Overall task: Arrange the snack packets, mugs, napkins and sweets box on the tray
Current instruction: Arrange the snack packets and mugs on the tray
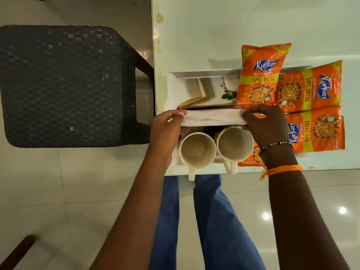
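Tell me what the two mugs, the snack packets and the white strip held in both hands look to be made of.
Mugs: likely glazed ceramic, thick cream walls with a soft sheen. Snack packets: glossy plastic film, crinkled, with glare on the print. White strip: probably a soft matte paper napkin, pinched at its ends by the left hand and right hand; cloth cannot be ruled out.

This looks like a home dining area. A pale glossy counter point(214, 26) stands on a polished tiled floor point(58, 191) that mirrors ceiling lights, and a dark woven-pattern plastic chair point(64, 84) sits just left of it, beside household mugs point(197, 151) and snacks.
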